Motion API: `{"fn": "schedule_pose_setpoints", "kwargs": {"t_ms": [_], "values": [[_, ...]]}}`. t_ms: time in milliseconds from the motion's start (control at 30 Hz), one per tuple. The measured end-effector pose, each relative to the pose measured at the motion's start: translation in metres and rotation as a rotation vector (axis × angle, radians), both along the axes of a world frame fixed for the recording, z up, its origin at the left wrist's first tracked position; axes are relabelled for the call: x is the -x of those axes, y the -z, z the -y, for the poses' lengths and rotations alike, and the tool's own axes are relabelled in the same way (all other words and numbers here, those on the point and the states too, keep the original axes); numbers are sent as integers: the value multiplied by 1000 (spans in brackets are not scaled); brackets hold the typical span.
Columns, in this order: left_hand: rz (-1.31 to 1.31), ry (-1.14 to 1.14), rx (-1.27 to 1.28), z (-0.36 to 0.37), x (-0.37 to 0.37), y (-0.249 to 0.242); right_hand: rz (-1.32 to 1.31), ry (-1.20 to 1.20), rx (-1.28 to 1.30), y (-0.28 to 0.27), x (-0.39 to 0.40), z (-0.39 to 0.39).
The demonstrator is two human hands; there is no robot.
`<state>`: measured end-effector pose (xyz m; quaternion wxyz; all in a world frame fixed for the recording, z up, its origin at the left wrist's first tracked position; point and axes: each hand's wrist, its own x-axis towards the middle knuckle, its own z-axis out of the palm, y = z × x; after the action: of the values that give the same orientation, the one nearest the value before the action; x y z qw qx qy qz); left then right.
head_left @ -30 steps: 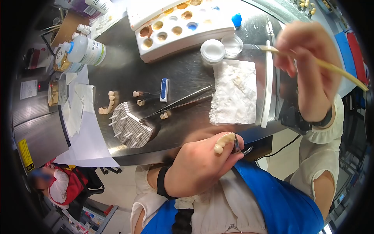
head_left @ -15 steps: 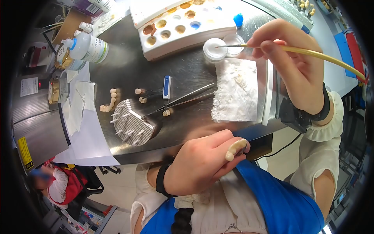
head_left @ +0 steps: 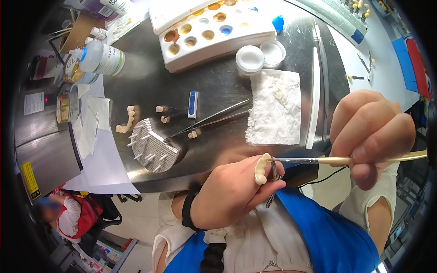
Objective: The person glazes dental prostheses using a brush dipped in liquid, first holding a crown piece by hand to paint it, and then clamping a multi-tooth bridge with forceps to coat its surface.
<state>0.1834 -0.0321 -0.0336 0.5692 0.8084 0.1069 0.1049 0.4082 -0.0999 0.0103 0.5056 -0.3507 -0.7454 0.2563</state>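
My left hand (head_left: 234, 186) is closed around a metal clamp (head_left: 274, 175) at the table's front edge. A curved row of cream tooth crowns (head_left: 261, 169) stands up at its fingertips. My right hand (head_left: 371, 136) pinches a brush (head_left: 332, 160) with a pale yellow handle. The brush tip meets the upper end of the crowns. Beyond my hands lie a crumpled white cloth (head_left: 275, 107) and an open jar of white paste (head_left: 250, 59).
A paint palette (head_left: 200, 38) sits at the back. Tweezers (head_left: 214, 119), a pegged honeycomb tray (head_left: 154, 148), another crown row (head_left: 126, 120) and a blue-handled holder (head_left: 193, 104) lie left of the cloth. Bottles (head_left: 102, 57) stand farther left. A seated person (head_left: 68, 214) is at lower left.
My right hand has brought the brush from the white jar down to the crowns. My left hand has turned the crowns more upright, and the metal clamp now shows.
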Motion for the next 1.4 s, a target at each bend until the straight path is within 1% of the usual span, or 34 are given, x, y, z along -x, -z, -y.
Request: {"fn": "schedule_pose_setpoints", "kwargs": {"t_ms": [100, 200, 300, 400, 500, 600, 633, 700, 800, 900, 1000, 1100, 1133, 1167, 1200, 1267, 1333, 1400], "values": [[6, -23, 5, 2, 0, 0, 83, -48, 11, 0, 0, -1], [14, -28, -14, 3, 0, 1, 50, -13, -38, 5, 4, -1], [-32, -24, 5, 3, 0, -1, 46, -32, -10, 3, 2, 0], [5, -24, 6, 3, 0, 1, 47, -59, 3, 0, 1, -1], [3, -19, 2, 3, 0, 1, 79, -13, -27, 2, 5, -1], [-42, -20, 34, 3, 0, -1, -4, -62, -4, 4, 4, 0], [-42, -20, 33, 3, 0, 0, -8, -34, -33, 5, 4, 0], [64, -27, -33, 2, -1, 4, -13, -4, -62, 4, 4, -1], [-6, -15, 18, 2, -1, 1, 98, -66, 22, -1, 4, -3], [44, -24, 8, 2, 0, 3, 10, -36, -12, 1, 6, -1], [60, -3, -19, 1, -1, 4, 47, 13, -16, 0, 8, -2], [-10, -14, 16, 2, 1, 0, 42, -41, 8, 0, 6, -1], [-10, -14, 17, 2, 1, 1, 42, -51, 8, 1, 6, 0], [26, -11, 4, 2, 1, 3, 12, -11, -29, 4, 9, -1], [62, -8, -9, 2, 1, 4, 37, -15, -17, 2, 8, -1], [27, -6, 3, 2, 1, 2, 88, -23, 7, -1, 7, -2], [-7, -6, 16, 3, 1, 2, 31, -25, -22, 2, 8, -1], [62, -31, -5, 3, 1, 3, -2, -16, -42, 3, 8, 0]]}}
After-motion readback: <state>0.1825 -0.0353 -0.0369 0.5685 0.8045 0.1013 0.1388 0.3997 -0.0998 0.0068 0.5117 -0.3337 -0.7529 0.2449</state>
